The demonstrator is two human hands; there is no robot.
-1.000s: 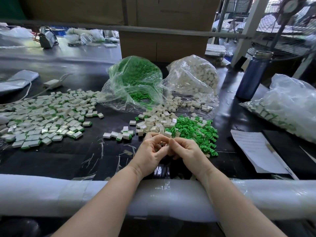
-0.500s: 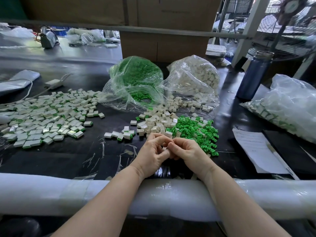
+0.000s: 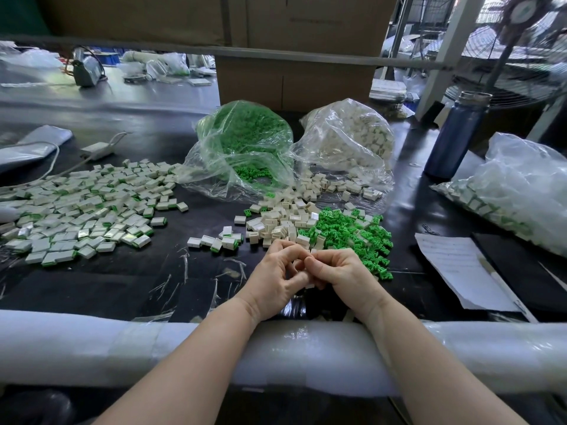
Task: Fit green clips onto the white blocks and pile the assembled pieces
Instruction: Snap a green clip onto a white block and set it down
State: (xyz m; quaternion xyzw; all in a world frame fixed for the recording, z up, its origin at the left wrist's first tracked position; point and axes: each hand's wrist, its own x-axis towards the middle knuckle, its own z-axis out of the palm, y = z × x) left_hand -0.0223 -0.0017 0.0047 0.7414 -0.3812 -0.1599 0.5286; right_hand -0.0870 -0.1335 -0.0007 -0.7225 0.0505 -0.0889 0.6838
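While black worktop lay under loose green clips, blue bottle stood beyond; left hand and right hand curled together, pinching small white block.

The tabletop is showing glossy black, scuffed with pale scratches. The white blocks and green clips are looking like smooth moulded plastic. Thin clear plastic bags are crinkling and catching light. A blue bottle is gleaming like metal. The paper sheet is lying matt, and the edge padding is looking like soft white foam.
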